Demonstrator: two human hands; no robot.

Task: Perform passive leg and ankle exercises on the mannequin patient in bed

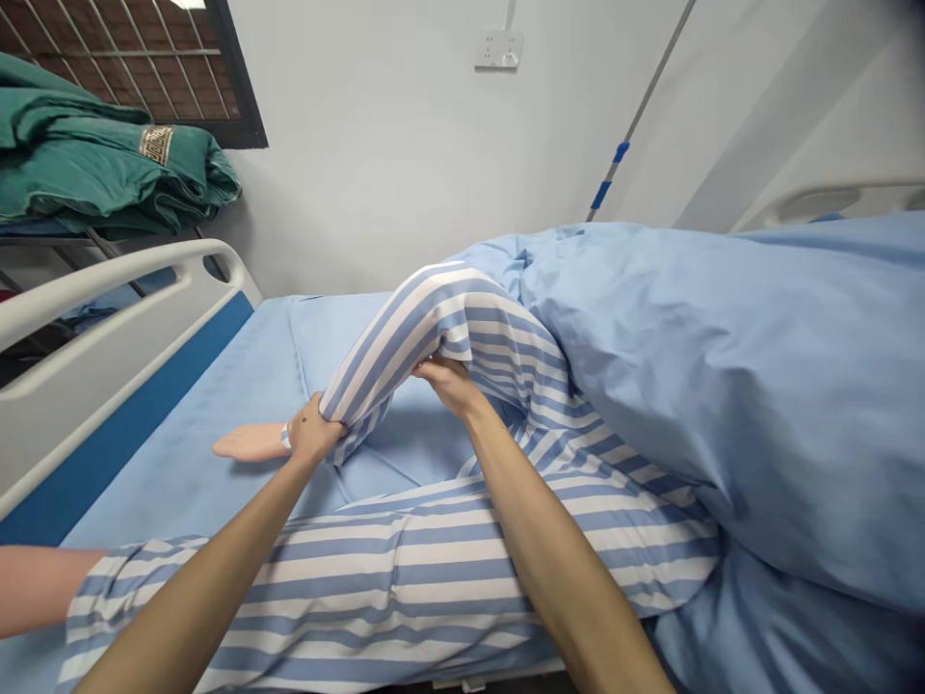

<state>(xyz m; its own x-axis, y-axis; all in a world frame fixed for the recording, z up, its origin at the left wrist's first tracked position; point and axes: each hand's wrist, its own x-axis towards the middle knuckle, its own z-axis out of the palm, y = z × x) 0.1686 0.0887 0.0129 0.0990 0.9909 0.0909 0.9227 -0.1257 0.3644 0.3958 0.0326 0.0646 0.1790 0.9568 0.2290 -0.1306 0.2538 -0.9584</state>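
Two legs in blue-and-white striped pyjama trousers lie on the bed; whether they belong to a person or a manikin I cannot tell. The far leg (pixel 405 337) is bent, its knee raised off the sheet. Around its lower shin, at the trouser hem just above the bare foot (pixel 250 441), my left hand (pixel 312 432) is closed. My right hand (pixel 449 384) grips from beneath, behind the knee, with some fingers hidden by cloth. The near leg (pixel 426 569) lies straight below my forearms, its bare lower end cut off at the left edge.
A blue quilt (pixel 723 357) covers the body to the right. The pale blue sheet (pixel 267 347) runs up to the bed's footboard (pixel 137 357) at left. Behind are folded green cloth (pixel 93 164), a barred window, a wall socket (pixel 498 49) and a thin pole (pixel 636 116).
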